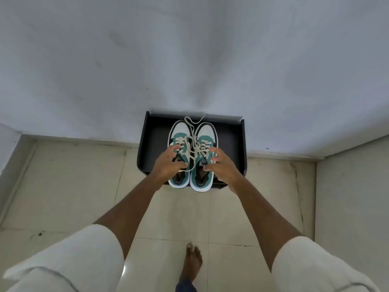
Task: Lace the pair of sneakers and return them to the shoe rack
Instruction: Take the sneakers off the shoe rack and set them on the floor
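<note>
**Sneakers on the rack, laces trailing**

We see the two teal-and-white sneakers (192, 157) side by side on the top of the black shoe rack (233, 140), toes to the wall (189, 60), heels just over the front edge. Both look laced, so we judge the lacing done, yet the lace ends (192, 125) lie loose and tangled between the shoes, one loop trailing toward the back. Our left hand (167, 164) and right hand (221, 165) sit at the shoes' outer sides, fingers spread and loose; we cannot tell whether they touch. Nothing else sits on the rack's top. Around it, pale floor tiles (63, 186) and our bare foot (192, 262).
</note>
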